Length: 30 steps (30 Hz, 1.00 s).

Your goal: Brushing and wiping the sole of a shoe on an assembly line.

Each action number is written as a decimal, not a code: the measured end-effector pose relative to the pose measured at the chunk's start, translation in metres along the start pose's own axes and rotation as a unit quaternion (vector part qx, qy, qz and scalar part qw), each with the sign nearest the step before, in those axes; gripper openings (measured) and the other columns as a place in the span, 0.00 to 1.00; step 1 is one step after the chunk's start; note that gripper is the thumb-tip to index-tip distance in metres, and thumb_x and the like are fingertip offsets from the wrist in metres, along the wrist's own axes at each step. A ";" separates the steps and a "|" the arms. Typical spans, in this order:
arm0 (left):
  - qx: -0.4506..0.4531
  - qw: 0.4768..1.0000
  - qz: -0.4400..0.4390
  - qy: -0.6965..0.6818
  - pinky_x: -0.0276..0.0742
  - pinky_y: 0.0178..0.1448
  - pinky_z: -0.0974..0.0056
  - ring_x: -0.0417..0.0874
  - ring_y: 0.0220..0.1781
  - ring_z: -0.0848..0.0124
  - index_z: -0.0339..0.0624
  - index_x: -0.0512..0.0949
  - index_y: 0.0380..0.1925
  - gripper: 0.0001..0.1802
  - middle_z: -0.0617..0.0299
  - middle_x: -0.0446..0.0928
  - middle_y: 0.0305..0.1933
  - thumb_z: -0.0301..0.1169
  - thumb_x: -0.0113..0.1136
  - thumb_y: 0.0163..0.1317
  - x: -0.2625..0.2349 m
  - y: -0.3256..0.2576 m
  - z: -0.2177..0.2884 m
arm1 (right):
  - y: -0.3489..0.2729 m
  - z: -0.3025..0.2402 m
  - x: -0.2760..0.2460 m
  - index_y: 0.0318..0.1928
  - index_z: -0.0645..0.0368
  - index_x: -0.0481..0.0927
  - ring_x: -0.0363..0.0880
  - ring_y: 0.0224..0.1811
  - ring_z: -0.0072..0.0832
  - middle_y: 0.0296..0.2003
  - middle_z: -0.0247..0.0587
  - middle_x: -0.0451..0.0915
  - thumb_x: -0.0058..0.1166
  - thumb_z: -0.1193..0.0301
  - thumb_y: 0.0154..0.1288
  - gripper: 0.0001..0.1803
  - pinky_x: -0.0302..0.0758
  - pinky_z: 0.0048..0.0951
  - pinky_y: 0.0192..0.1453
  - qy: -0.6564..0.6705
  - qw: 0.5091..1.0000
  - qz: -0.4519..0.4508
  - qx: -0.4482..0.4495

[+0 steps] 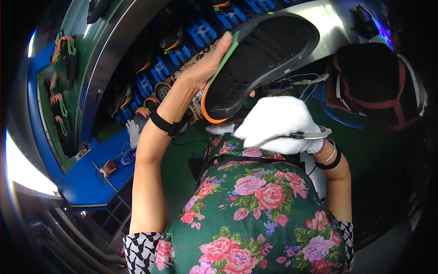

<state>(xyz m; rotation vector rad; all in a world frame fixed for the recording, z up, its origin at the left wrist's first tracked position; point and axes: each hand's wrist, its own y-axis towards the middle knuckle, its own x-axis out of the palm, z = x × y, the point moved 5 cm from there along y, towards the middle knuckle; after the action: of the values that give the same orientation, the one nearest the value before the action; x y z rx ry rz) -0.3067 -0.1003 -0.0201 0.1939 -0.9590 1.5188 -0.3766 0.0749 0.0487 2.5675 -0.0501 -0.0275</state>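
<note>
My bare left hand (207,68) grips the side of a large black foam shoe (262,59), thumb along its edge. The shoe is tilted, with small round holes towards its lower end and green and orange edging on the left. Just below it, my right hand (280,125) wears a white knitted glove and is closed. A slim tool with a grey looped handle (317,134) lies across the glove; its working end is hidden, so its exact kind cannot be made out.
Blue racks (200,32) holding shoes with orange and green straps run behind a curved metal edge. A blue table (93,187) bears small items at left. At right stands a black stool-like object with red straps (372,77), near cables (312,80).
</note>
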 end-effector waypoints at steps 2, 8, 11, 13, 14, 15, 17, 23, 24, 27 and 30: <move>-0.020 0.999 0.047 0.013 0.93 0.44 0.57 0.92 0.44 0.59 0.34 0.73 0.67 0.47 0.43 0.83 0.56 0.68 0.47 0.72 -0.003 0.001 -0.001 | 0.004 0.001 -0.004 0.40 0.55 0.90 0.89 0.43 0.37 0.43 0.37 0.91 0.69 0.74 0.56 0.09 0.84 0.35 0.48 -0.067 0.997 0.040 -0.010; -0.103 0.981 0.141 0.087 0.91 0.46 0.66 0.90 0.45 0.72 0.36 0.77 0.64 0.40 0.51 0.85 0.53 0.64 0.50 0.74 -0.023 0.010 -0.006 | 0.000 0.009 0.013 0.46 0.51 0.89 0.89 0.46 0.38 0.47 0.37 0.90 0.69 0.78 0.52 0.18 0.84 0.38 0.49 -0.186 0.978 -0.092 -0.014; -0.106 0.976 0.164 0.094 0.92 0.46 0.64 0.90 0.44 0.71 0.37 0.77 0.63 0.41 0.50 0.85 0.53 0.66 0.48 0.74 -0.021 0.011 -0.004 | 0.011 0.010 -0.006 0.39 0.54 0.90 0.90 0.43 0.39 0.43 0.41 0.91 0.69 0.78 0.56 0.10 0.84 0.38 0.50 -0.077 0.997 -0.020 0.019; -0.119 0.977 0.150 0.097 0.92 0.45 0.63 0.91 0.44 0.68 0.36 0.76 0.63 0.43 0.49 0.85 0.53 0.67 0.47 0.74 -0.021 0.012 -0.003 | 0.009 0.017 -0.003 0.40 0.54 0.90 0.90 0.44 0.40 0.43 0.41 0.91 0.70 0.78 0.55 0.10 0.84 0.38 0.50 -0.117 0.992 -0.031 0.022; -0.130 0.976 0.139 0.102 0.92 0.45 0.61 0.91 0.44 0.65 0.35 0.76 0.63 0.45 0.48 0.85 0.52 0.68 0.45 0.73 -0.022 0.012 0.000 | 0.013 0.016 -0.002 0.39 0.55 0.90 0.90 0.44 0.40 0.43 0.41 0.91 0.71 0.78 0.55 0.10 0.84 0.37 0.50 -0.109 0.993 -0.054 0.008; -0.148 0.981 0.114 0.062 0.93 0.44 0.59 0.92 0.45 0.58 0.35 0.74 0.64 0.48 0.45 0.85 0.51 0.72 0.43 0.71 -0.027 0.009 -0.005 | 0.019 0.014 -0.004 0.38 0.57 0.90 0.90 0.43 0.40 0.41 0.42 0.91 0.71 0.78 0.55 0.08 0.83 0.37 0.50 -0.035 0.997 -0.040 0.049; -0.123 0.991 0.038 -0.042 0.91 0.49 0.49 0.91 0.44 0.50 0.39 0.73 0.66 0.55 0.42 0.85 0.51 0.79 0.35 0.66 -0.027 0.005 -0.012 | 0.012 0.016 -0.015 0.36 0.61 0.91 0.90 0.42 0.36 0.39 0.44 0.91 0.70 0.78 0.57 0.05 0.83 0.33 0.50 0.047 0.988 0.039 0.139; -0.030 0.963 -0.057 -0.261 0.89 0.53 0.48 0.90 0.47 0.50 0.40 0.76 0.64 0.45 0.45 0.85 0.51 0.70 0.36 0.74 -0.023 0.002 -0.039 | 0.007 0.017 -0.053 0.39 0.66 0.88 0.89 0.44 0.33 0.41 0.48 0.90 0.67 0.84 0.60 0.07 0.83 0.31 0.51 -0.072 0.949 0.251 0.179; -0.007 0.961 -0.036 -0.276 0.89 0.55 0.48 0.89 0.49 0.50 0.37 0.77 0.62 0.41 0.44 0.85 0.52 0.65 0.36 0.78 -0.022 0.004 -0.047 | 0.009 0.010 -0.056 0.40 0.65 0.88 0.89 0.44 0.33 0.42 0.47 0.89 0.67 0.84 0.60 0.08 0.83 0.31 0.51 -0.124 0.945 0.242 0.179; 0.036 0.957 0.058 -0.282 0.87 0.61 0.49 0.88 0.57 0.49 0.32 0.73 0.66 0.27 0.45 0.83 0.60 0.43 0.39 0.83 -0.010 0.005 -0.051 | 0.022 0.000 -0.060 0.39 0.63 0.89 0.88 0.43 0.33 0.41 0.46 0.90 0.68 0.83 0.58 0.08 0.83 0.32 0.49 -0.178 0.948 0.214 0.155; 0.088 0.934 0.151 -0.310 0.85 0.65 0.50 0.84 0.63 0.51 0.32 0.72 0.67 0.26 0.46 0.78 0.66 0.40 0.39 0.84 -0.010 0.008 -0.049 | 0.029 0.002 -0.063 0.39 0.62 0.90 0.88 0.42 0.35 0.40 0.47 0.90 0.69 0.81 0.57 0.08 0.83 0.33 0.49 -0.185 0.956 0.180 0.139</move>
<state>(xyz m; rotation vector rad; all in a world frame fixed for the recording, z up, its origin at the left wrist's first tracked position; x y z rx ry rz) -0.2918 -0.0744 -0.0610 0.7158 -1.3945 1.8739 -0.4409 0.0526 0.0634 2.7535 -0.7068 -0.3865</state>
